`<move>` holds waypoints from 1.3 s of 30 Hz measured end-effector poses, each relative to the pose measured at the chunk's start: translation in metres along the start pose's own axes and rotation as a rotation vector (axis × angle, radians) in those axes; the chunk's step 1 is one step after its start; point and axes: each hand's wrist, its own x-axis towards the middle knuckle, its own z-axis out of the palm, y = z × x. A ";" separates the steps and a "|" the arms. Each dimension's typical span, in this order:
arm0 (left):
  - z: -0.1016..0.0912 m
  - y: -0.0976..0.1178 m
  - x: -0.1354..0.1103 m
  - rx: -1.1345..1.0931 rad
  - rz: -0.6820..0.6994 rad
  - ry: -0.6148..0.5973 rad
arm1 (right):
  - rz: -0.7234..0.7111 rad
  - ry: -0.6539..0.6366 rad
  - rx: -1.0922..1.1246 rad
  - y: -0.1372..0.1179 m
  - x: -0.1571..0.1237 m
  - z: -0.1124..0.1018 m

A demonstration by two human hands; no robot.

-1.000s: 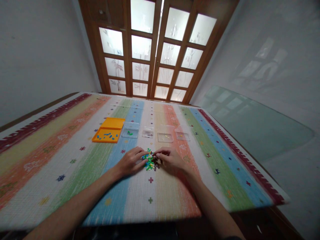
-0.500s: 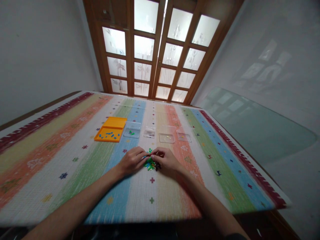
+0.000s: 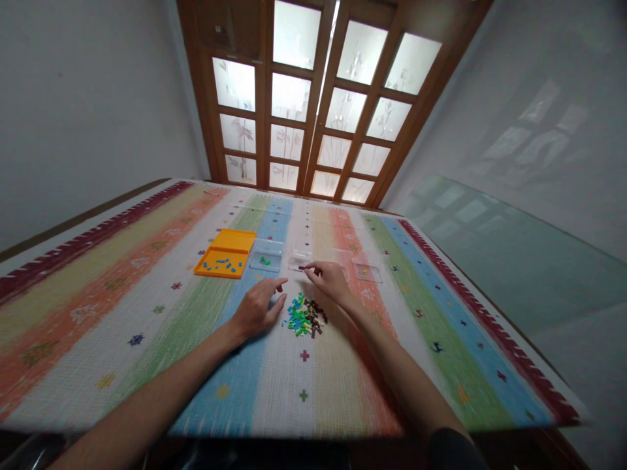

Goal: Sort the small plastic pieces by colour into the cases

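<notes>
The pile of small bricks (image 3: 300, 318) lies on the striped cloth (image 3: 281, 391), just right of the left hand (image 3: 259, 307), whose thumb and forefinger stand parted. Beyond the pile, the right hand (image 3: 327, 279) pinches a dark brown brick (image 3: 301, 267) at the small clear box (image 3: 296, 258); whether they touch, I cannot tell. The orange box (image 3: 232, 240) sits beyond the pile, leftward.

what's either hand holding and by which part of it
The right hand pinches a small dark piece, seemingly by one end; the left hand appears empty.
</notes>
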 end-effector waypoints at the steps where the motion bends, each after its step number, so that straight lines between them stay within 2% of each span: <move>1: 0.000 -0.001 0.000 0.000 -0.002 -0.012 | 0.044 -0.006 -0.042 0.001 0.007 0.001; 7: 0.001 -0.003 -0.002 -0.012 -0.007 -0.084 | 0.189 -0.066 -0.229 0.003 0.030 0.012; 12: 0.002 -0.002 -0.003 -0.018 -0.021 -0.077 | 0.174 -0.097 -0.262 0.004 0.032 0.018; 16: 0.002 -0.002 -0.002 -0.020 -0.043 -0.066 | 0.148 -0.082 -0.255 0.010 0.027 0.007; 19: 0.001 -0.001 -0.002 -0.021 -0.025 -0.071 | 0.079 -0.046 -0.151 0.017 0.015 -0.008; 21: 0.001 -0.001 -0.002 -0.025 -0.019 -0.082 | 0.019 -0.067 -0.045 0.022 0.003 -0.018; 25: 0.003 -0.001 -0.003 -0.044 -0.024 -0.106 | -0.078 -0.216 0.142 0.031 -0.031 -0.032; 31: 0.004 -0.001 -0.004 -0.067 -0.012 -0.122 | 0.009 -0.448 0.358 0.037 -0.079 -0.030; 34: 0.005 -0.001 -0.004 -0.058 -0.004 -0.129 | 0.026 -0.436 0.390 0.037 -0.087 -0.027; 39: 0.005 -0.002 -0.004 -0.059 -0.017 -0.141 | -0.039 -0.398 0.354 0.035 -0.085 -0.027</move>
